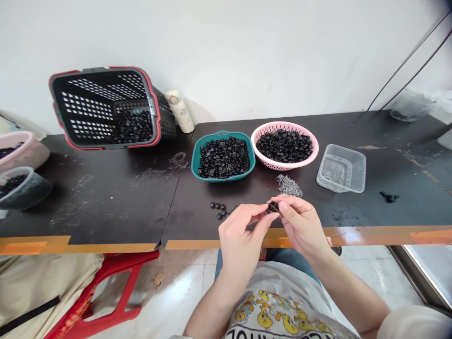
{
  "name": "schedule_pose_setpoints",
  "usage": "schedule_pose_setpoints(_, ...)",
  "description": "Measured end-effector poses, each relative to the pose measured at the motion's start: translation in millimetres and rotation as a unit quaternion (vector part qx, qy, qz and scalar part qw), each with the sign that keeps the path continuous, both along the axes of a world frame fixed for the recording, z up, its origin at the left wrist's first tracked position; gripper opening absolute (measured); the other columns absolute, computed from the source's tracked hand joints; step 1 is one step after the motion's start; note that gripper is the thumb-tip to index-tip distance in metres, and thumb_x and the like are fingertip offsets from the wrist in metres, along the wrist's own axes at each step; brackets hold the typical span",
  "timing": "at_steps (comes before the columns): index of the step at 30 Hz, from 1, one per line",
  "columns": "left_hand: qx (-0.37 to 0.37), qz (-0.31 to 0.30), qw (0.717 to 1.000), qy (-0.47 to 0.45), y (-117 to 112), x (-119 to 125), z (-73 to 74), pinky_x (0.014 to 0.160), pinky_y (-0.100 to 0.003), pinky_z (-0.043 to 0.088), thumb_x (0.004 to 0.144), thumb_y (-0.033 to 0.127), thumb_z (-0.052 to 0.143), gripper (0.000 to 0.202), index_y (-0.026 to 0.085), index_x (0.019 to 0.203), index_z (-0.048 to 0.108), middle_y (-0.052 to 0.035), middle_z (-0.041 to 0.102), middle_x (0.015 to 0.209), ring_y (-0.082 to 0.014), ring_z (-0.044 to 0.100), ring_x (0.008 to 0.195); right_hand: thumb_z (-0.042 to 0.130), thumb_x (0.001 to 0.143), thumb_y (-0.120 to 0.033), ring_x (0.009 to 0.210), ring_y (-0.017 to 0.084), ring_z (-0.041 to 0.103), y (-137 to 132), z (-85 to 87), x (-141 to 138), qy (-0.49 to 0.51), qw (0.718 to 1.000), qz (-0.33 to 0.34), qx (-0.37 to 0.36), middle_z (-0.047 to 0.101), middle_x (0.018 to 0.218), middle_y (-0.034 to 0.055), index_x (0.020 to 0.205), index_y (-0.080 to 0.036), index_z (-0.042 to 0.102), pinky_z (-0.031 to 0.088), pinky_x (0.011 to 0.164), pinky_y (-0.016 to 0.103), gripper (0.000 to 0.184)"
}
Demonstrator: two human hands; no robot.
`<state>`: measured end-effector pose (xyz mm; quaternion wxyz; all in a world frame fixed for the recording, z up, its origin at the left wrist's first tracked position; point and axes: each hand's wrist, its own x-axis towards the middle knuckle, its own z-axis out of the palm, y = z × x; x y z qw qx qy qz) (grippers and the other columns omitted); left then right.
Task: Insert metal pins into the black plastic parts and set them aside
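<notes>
Between the fingertips of both hands is a small black plastic part [272, 207], held just above the table's front edge. My left hand [243, 226] pinches it from the left with thumb and forefinger. From the other side my right hand [300, 221] grips it, thumb on top; the fingers hide much of its shape. Several round black caps [218, 206] lie on the table left of my hands. Just beyond my fingers is a pile of small grey metal screws or pins [288, 185].
Behind stand a teal basin [194, 165] and a pink basket [316, 146], both full of black parts. A clear tub [356, 179] is at right, near loose black pieces [389, 197]. A tipped black-and-red basket [157, 113] and a white bottle [181, 113] stand left; a red stool [123, 292] is below.
</notes>
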<state>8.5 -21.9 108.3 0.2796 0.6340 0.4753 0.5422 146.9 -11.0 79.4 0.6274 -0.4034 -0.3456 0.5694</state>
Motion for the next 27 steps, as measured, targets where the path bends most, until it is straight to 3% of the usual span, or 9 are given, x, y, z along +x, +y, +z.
schedule_pose_setpoints(9,0.112,0.046,0.992,0.044,-4,4,1.5,0.069,-0.028,0.059,0.083,0.02,0.078,0.009,0.021,0.091,0.074,-0.0006,0.078,0.082,-0.0152,0.072,0.071,0.078,0.085,-0.035,0.08,0.021,0.067,-9,3.9,-2,-0.102,0.99,-0.041,0.094,0.076,0.087,0.0034,0.094,-0.036,0.082,0.056,0.073,0.035,0.01)
schedule_pose_setpoints(13,0.142,0.04,0.989,0.026,-1,4,11.3,0.064,-0.025,0.057,0.079,0.019,0.082,0.014,0.021,0.089,0.073,0.0012,0.076,0.078,-0.013,0.069,0.066,0.074,0.088,-0.035,0.082,0.022,0.068,-10,15.6,2,-0.13,0.983,-0.027,0.124,0.076,0.088,0.0044,0.098,-0.036,0.082,0.057,0.072,0.035,0.012)
schedule_pose_setpoints(18,0.08,-0.012,0.996,-0.023,14,0,48.0,0.059,-0.023,0.054,0.072,0.03,0.088,0.027,0.019,0.069,0.063,0.0046,0.064,0.064,-0.0104,0.062,0.058,0.073,0.09,-0.035,0.085,0.021,0.073,-2,51.7,11,-0.084,0.988,0.068,0.107,0.079,0.093,0.0025,0.099,-0.037,0.081,0.061,0.077,0.034,0.012)
schedule_pose_setpoints(23,0.102,-0.078,0.992,0.012,29,-6,92.4,0.054,-0.02,0.051,0.071,0.03,0.088,0.031,0.02,0.062,0.06,0.0054,0.062,0.059,-0.0085,0.057,0.053,0.073,0.09,-0.034,0.089,0.021,0.074,11,93.8,19,-0.114,0.975,0.096,0.167,0.08,0.096,0.0013,0.098,-0.038,0.081,0.061,0.08,0.035,0.012)
schedule_pose_setpoints(25,0.118,-0.088,0.989,0.022,34,-9,106.7,0.056,-0.022,0.054,0.067,0.032,0.091,0.028,0.02,0.068,0.065,0.0042,0.064,0.063,-0.0099,0.059,0.056,0.072,0.091,-0.035,0.085,0.022,0.072,17,106.9,23,-0.146,0.961,0.092,0.214,0.08,0.095,0.0025,0.099,-0.038,0.081,0.06,0.076,0.035,0.013)
schedule_pose_setpoints(27,0.135,-0.099,0.986,0.023,39,-11,118.0,0.062,-0.024,0.058,0.063,0.032,0.093,0.033,0.022,0.086,0.073,0.0027,0.067,0.07,-0.0123,0.063,0.062,0.071,0.092,-0.034,0.082,0.021,0.07,22,116.4,25,-0.172,0.946,0.085,0.262,0.079,0.092,0.0032,0.101,-0.038,0.081,0.058,0.072,0.034,0.014)
